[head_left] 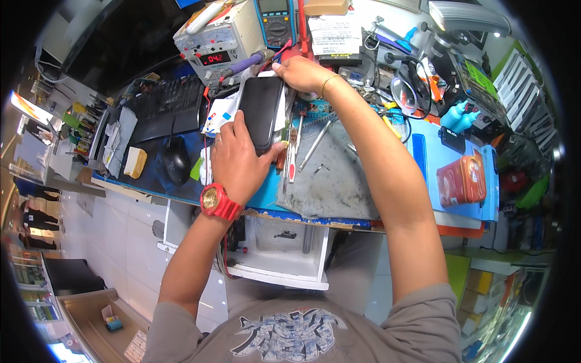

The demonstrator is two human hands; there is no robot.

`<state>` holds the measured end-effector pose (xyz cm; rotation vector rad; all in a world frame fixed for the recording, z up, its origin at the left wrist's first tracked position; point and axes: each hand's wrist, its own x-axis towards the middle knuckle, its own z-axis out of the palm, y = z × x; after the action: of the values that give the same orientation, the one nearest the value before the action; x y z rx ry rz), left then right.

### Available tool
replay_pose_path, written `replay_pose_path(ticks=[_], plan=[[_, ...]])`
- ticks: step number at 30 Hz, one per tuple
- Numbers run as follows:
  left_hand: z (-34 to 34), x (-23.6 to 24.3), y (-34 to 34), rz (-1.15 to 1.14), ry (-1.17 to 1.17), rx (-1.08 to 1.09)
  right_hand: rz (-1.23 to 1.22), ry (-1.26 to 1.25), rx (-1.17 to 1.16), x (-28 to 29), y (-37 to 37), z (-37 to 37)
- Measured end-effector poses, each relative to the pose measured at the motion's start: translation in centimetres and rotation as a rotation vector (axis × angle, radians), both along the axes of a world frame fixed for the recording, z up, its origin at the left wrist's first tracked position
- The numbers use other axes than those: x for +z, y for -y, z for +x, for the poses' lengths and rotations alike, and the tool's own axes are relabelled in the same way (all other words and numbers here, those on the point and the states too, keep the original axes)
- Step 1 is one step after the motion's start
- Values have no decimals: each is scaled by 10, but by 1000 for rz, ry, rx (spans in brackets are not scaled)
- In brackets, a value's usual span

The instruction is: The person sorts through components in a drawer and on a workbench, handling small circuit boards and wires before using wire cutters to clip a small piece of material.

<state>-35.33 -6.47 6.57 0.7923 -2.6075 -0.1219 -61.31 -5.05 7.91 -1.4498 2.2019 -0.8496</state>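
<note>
A black smartphone [260, 109], its dark face up, lies at a slant over papers and small items at the back of the workbench. My left hand [239, 151], with a red watch on its wrist, grips the phone's lower end, fingers along the left edge and thumb at the lower right. Beyond the phone's top right corner is my right hand [302, 75], fingers bent together; what they pinch, if anything, is hidden. A purple-handled tool [245, 65] lies just left of that hand. Tweezers [292, 160] and a thin metal tool [315, 145] rest right of the phone.
Behind stand a bench power supply [221, 42] and a multimeter [276, 24]. A grey work mat [333, 181] covers the bench front, above an open white drawer [284, 272]. At left are a mouse [175, 160] and keyboard [166, 112]; at right, a red container [461, 181] and blue bottles [460, 116].
</note>
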Motion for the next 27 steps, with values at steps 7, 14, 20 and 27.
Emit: replay_pose_path(ticks=[7,14,20,27], plan=[[13,2,0,84,20,-31,107,212,173,9,-5,-13],[14,-3,8,110,-46,-92,17,257,234,10,-5,-12],[16,-2,7,95,-39,-99,-44,19,268,2,-5,-9],[26,10,4,155,4,-93,-69,11,5,3,-20,-37]])
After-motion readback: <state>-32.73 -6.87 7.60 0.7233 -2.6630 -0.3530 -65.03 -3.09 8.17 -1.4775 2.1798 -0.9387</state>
